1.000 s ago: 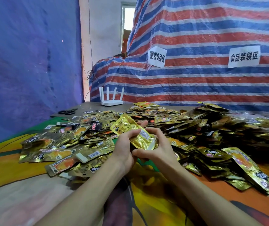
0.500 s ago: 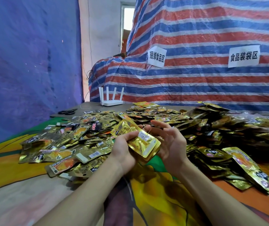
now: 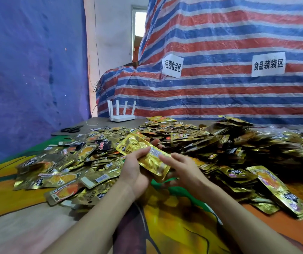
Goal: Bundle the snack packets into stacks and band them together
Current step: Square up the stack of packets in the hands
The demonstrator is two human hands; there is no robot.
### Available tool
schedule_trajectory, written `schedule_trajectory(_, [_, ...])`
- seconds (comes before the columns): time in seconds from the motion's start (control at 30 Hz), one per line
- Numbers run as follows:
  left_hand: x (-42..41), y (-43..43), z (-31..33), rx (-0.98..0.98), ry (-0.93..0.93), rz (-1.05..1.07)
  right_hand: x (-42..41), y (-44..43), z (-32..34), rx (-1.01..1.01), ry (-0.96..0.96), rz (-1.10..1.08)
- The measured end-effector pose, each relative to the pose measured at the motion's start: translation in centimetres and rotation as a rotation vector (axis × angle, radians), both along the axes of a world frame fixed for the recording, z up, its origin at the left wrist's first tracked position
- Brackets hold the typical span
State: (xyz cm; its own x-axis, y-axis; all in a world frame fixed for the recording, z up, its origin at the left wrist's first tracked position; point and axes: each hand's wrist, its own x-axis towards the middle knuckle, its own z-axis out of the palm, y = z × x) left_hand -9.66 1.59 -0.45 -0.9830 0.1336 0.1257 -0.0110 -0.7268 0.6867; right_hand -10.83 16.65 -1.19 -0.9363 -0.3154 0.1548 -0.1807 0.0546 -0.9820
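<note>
A small stack of gold foil snack packets (image 3: 143, 154) tilts above the table at the centre. My left hand (image 3: 136, 171) grips it from below, thumb on top and fingers under the far end. My right hand (image 3: 181, 169) rests on the stack's near right end, fingers laid over the top packet. A wide heap of loose gold packets (image 3: 211, 142) covers the table behind and to both sides. No band is visible.
A white router (image 3: 122, 116) and black scissors (image 3: 72, 128) sit at the back left of the table. A bundled gold stack (image 3: 279, 189) lies at the right. The colourful tablecloth (image 3: 174, 226) shows in front. Striped tarp (image 3: 220, 79) hangs behind.
My right hand had opened away from the stack half a second ago; it has come back onto the near end. The stack has tipped flatter in my left hand.
</note>
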Motion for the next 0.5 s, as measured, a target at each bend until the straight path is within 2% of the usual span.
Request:
schedule_trajectory(0.13, [0.1, 0.1, -0.1, -0.273, 0.021, 0.110, -0.2, -1.1, -0.6, -0.075, -0.072, 0.006])
schedule_trajectory(0.23, [0.4, 0.8, -0.2, -0.357, -0.002, 0.152, -0.1, -0.1, -0.2, -0.154, -0.043, -0.067])
schedule_trajectory(0.4, [0.7, 2.2, -0.9, -0.555, -0.043, 0.142, 0.0, 2.5, 3.5, -0.047, 0.395, -0.411])
schedule_trajectory(0.5, [0.4, 2.1, -1.0, -0.579, -0.048, 0.130, -1.5, 4.6, 6.8, 0.150, 0.601, -0.541])
